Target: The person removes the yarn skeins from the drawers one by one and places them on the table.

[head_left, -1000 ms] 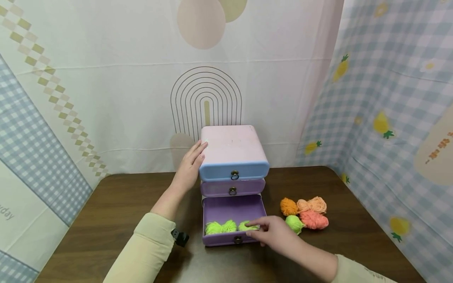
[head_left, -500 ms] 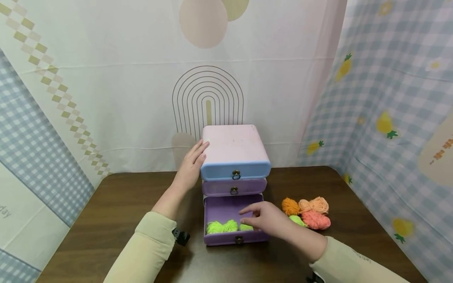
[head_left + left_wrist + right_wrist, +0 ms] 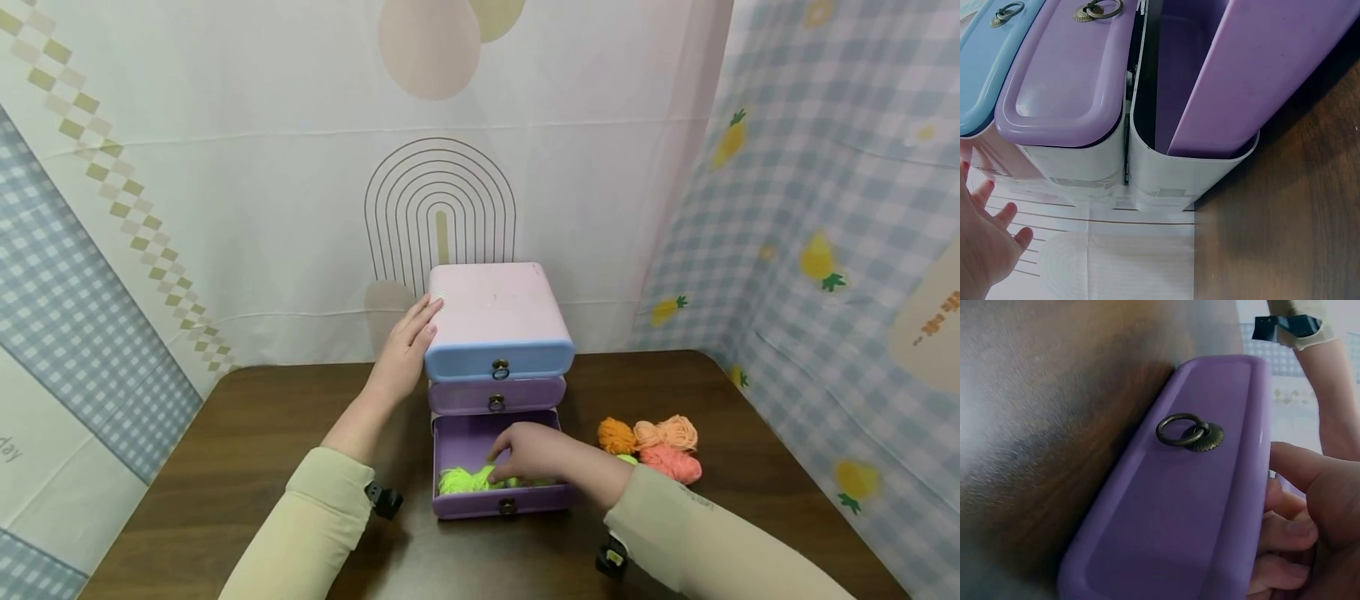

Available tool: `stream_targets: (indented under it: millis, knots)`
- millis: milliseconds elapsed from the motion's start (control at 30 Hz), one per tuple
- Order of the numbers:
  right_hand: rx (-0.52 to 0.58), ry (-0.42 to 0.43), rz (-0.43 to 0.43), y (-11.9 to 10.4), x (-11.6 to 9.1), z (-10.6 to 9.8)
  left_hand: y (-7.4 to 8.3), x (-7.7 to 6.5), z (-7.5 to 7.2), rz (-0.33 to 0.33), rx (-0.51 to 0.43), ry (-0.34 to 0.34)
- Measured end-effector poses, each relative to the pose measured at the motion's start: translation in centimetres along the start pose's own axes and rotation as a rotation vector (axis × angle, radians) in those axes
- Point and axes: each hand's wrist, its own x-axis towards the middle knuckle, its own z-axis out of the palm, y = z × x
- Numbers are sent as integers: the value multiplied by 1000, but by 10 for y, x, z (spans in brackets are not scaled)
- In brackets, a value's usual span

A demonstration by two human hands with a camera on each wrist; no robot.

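Observation:
A small chest (image 3: 498, 304) has a pink top, a blue top drawer, a purple middle drawer, and a purple bottom drawer (image 3: 501, 504) pulled out. My left hand (image 3: 397, 367) rests against the chest's upper left edge, fingers extended; the left wrist view shows part of this hand (image 3: 988, 240). My right hand (image 3: 536, 454) reaches into the bottom drawer, thumb and index finger at the right end of a bright green yarn bundle (image 3: 462, 481). The right wrist view shows its bent fingers (image 3: 1285, 534) behind the drawer front (image 3: 1179, 506), which hides any grip. Another green yarn piece is mostly covered by this hand.
Right of the chest on the brown table (image 3: 300, 425) lie orange yarn (image 3: 616, 436), peach yarn (image 3: 667, 432) and coral yarn (image 3: 671, 463). A green yarn ball there is mostly hidden by my right arm. A patterned cloth (image 3: 300, 208) hangs behind.
My right hand has lifted from the right green yarn, then shifted left and down to the left green bundle in the drawer. My left hand stays on the chest.

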Motion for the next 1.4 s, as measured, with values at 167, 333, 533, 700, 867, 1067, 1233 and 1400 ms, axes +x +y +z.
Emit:
stream_targets:
  millis: [167, 333, 533, 700, 867, 1067, 1233, 1400]
  knots:
    - [-82, -75, 58, -6, 9, 1, 2, -1, 0, -8, 5, -3]
    - [-212, -98, 80, -9, 17, 2, 2, -1, 0, -6, 8, 2]
    - [-320, -75, 75, -8, 23, 7, 2, 0, -1, 2, 9, 1]
    - [-344, -49, 55, -7, 25, 10, 3, 1, -1, 6, 8, 3]
    - [-347, -40, 30, -5, 25, 11, 2, 1, -1, 3, 5, 2]
    - [-305, -26, 12, -4, 23, 9, 2, 0, -1, 1, 5, -3]
    - [-223, 7, 13, -3, 19, 1, 3, 0, 0, -8, 6, 3]
    - [-188, 48, 4, -2, 14, -7, 3, 0, 0, -7, 4, 7]
